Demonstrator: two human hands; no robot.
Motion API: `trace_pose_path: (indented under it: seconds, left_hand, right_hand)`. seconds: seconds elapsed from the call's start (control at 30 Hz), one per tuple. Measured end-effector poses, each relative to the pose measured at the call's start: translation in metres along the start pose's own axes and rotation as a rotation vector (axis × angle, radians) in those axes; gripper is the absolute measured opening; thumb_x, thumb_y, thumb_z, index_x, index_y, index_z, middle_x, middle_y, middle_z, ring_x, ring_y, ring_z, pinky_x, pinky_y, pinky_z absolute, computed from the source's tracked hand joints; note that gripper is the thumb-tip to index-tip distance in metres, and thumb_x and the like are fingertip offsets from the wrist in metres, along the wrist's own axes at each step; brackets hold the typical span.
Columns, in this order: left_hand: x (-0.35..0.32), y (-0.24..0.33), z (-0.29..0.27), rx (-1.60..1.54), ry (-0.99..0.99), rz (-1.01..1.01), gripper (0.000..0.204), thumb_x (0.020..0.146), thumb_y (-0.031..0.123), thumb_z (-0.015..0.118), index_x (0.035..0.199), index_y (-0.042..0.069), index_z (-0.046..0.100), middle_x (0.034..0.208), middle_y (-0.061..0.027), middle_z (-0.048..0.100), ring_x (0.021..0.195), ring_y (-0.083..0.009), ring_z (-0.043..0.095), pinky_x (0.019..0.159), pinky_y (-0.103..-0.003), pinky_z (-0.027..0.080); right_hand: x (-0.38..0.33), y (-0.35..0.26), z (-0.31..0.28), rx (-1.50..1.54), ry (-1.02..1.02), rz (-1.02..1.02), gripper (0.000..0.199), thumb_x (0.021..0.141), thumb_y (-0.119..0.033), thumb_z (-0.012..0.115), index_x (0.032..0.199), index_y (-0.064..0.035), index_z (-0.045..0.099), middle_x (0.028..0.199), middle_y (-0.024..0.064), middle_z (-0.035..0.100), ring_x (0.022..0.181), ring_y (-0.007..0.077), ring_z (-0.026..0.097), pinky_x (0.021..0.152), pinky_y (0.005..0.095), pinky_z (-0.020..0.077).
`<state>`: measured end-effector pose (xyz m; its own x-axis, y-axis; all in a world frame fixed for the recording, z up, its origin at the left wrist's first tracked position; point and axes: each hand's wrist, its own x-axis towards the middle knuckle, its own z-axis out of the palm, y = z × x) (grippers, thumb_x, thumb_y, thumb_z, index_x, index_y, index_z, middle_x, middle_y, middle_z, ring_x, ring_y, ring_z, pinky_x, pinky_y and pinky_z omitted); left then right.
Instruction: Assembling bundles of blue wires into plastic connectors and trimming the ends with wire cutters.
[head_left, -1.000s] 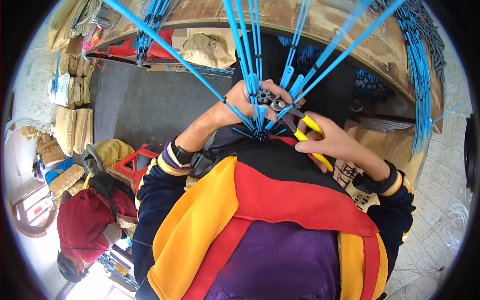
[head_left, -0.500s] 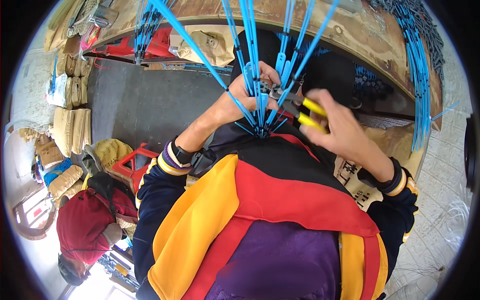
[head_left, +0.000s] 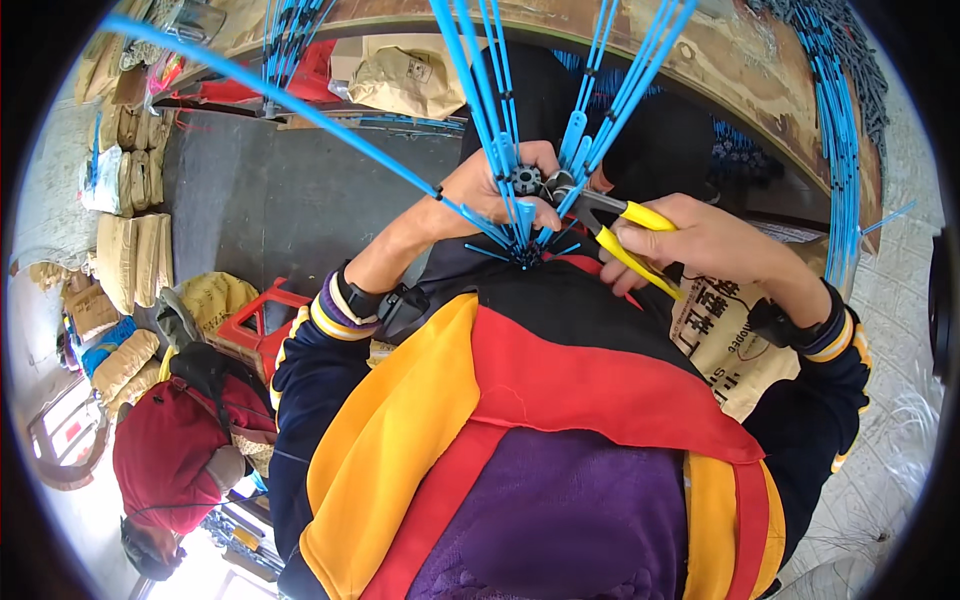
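What looks like an umbrella frame, a spread of thin blue ribs [head_left: 480,90] with black joints, rises in front of my lap. Its ribs gather at a dark lower end [head_left: 525,255]. My left hand [head_left: 480,190] is closed around the ribs and a round, notched dark hub [head_left: 526,180]. In my right hand [head_left: 690,235] is a pair of pliers [head_left: 632,215] with yellow handles. The plier jaws sit right beside the hub, close to my left fingers. Whether they grip a wire or a rib there, I cannot tell.
A curved wooden bench [head_left: 730,85] runs across the far side. A bundle of blue ribs [head_left: 835,150] hangs over its right end. On the left are brown paper packages [head_left: 130,260], a red stool [head_left: 255,325] and a person in a dark red top [head_left: 165,450].
My right hand has shifted a little right and down, now wrapped more fully around the plier handles. One long blue rib has swung out to the left.
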<state>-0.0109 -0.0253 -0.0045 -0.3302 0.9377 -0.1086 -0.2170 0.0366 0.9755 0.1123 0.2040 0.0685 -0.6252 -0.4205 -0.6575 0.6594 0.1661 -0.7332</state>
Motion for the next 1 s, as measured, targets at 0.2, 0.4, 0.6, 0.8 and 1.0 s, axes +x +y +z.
trace_pose_path:
  seconds: [0.2,0.4,0.6,0.8,1.0]
  left_hand:
    - [-0.002,-0.015,-0.002,-0.064,0.031,0.090,0.029,0.073,0.002,0.078,0.094,0.002,0.058,0.082,0.0002,0.061,0.074,-0.0080,0.058,0.066,-0.022,0.047]
    - [0.000,-0.006,-0.001,0.027,-0.011,0.054,0.028,0.077,0.001,0.075,0.098,0.002,0.056,0.080,-0.0006,0.060,0.073,-0.0084,0.059,0.065,-0.024,0.048]
    - [0.000,0.009,0.008,0.017,0.034,-0.013,0.019,0.082,0.005,0.074,0.093,0.002,0.059,0.078,-0.0013,0.062,0.075,-0.0082,0.062,0.064,-0.023,0.048]
    - [0.018,0.041,-0.056,0.398,0.473,0.204,0.030,0.082,0.020,0.074,0.104,0.003,0.065,0.085,-0.0041,0.066,0.074,-0.0129,0.063,0.068,-0.029,0.051]
    - [0.048,0.113,-0.293,1.112,0.596,-0.137,0.047,0.087,0.045,0.067,0.113,0.006,0.067,0.104,-0.0076,0.066,0.093,-0.0190,0.060,0.081,-0.037,0.048]
  right_hand:
    - [0.016,0.026,0.005,0.109,-0.060,0.058,0.037,0.101,-0.036,0.049,0.094,-0.0002,0.056,0.071,0.0052,0.058,0.056,0.0127,0.056,0.052,0.0267,0.0446]
    - [0.001,0.002,0.000,0.042,-0.044,0.212,0.035,0.099,-0.040,0.052,0.092,-0.0053,0.053,0.064,0.0001,0.047,0.048,0.0080,0.042,0.047,0.0245,0.0375]
    - [-0.012,-0.039,0.007,-0.504,0.206,0.145,0.033,0.098,-0.039,0.054,0.093,-0.0061,0.052,0.064,-0.0013,0.045,0.052,0.0067,0.043,0.049,0.0219,0.0361]
    - [-0.020,-0.021,-0.035,-0.368,0.547,-0.167,0.034,0.097,-0.035,0.054,0.106,-0.0019,0.053,0.077,0.0115,0.059,0.067,0.0280,0.061,0.060,0.0374,0.0461]
    - [-0.007,0.046,-0.144,-1.142,1.252,-0.224,0.042,0.094,-0.030,0.055,0.124,-0.0022,0.049,0.100,0.0221,0.059,0.095,0.0410,0.060,0.080,0.0489,0.0502]
